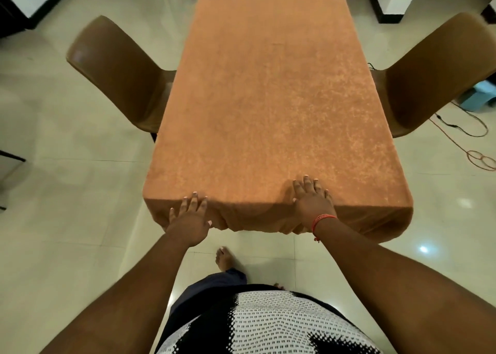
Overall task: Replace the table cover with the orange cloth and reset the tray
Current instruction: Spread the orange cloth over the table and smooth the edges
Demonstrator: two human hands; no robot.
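The orange cloth [271, 98] lies spread over the whole table, hanging down over the near edge with some bunched folds along its hem. My left hand [190, 219] rests flat with fingers apart on the cloth at the near edge, left of centre. My right hand [314, 200], with a red thread on the wrist, lies flat with spread fingers on the tabletop just past the near edge. Neither hand holds anything. No tray is in view.
A brown chair [118, 72] stands at the table's left side and another brown chair [434, 72] at its right. An orange cable [472, 149] and a light blue stool [480, 96] lie on the tiled floor at the right. My bare foot [224, 258] is under the near edge.
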